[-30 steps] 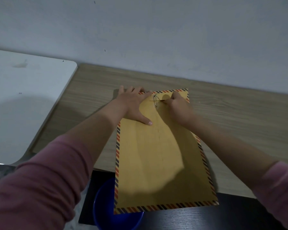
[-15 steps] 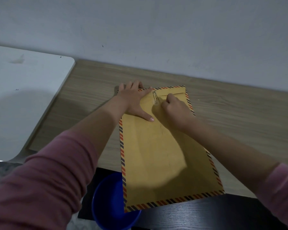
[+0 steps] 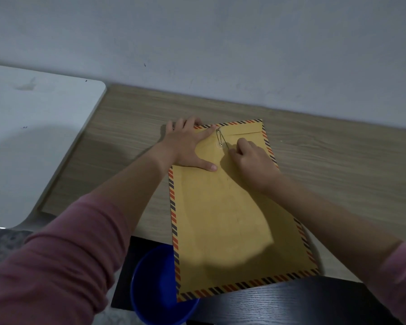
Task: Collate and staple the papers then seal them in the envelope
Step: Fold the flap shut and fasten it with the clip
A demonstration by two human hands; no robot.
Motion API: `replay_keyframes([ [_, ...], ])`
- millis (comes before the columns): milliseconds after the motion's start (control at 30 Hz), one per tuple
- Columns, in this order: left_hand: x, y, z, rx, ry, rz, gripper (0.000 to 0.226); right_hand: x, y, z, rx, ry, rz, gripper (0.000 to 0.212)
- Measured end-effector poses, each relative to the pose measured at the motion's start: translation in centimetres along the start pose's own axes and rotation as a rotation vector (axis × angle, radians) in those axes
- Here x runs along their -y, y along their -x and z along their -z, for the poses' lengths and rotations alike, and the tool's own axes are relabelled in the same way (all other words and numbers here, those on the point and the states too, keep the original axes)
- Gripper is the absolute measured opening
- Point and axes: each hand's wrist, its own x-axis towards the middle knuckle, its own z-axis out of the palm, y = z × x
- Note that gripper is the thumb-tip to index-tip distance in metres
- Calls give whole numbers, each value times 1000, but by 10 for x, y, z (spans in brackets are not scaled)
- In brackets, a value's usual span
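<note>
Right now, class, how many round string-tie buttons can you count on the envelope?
2. One button sits on the flap beside the left hand's index finger; the other button lies just below on the envelope body, near the right hand holding the string.

Brown envelope (image 3: pixel 232 219) w/ striped border, flat on desk, flap closed, string tie (image 3: pixel 221 138).

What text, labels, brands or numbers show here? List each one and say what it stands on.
None can be read. The envelope shows only its striped border and a string closure, with no print on the side facing up. The wooden table, white board and blue bowl carry no markings, apart from smudges on the board.
</note>
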Motion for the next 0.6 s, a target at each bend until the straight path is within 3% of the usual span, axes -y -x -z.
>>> replay_keyframes([
  [267,0,-4,0,0,8,15,114,12,-9,4,13,46,21,18],
  [600,2,-6,-5,-32,27,-3,113,19,-9,6,-56,-359,-49,23],
])
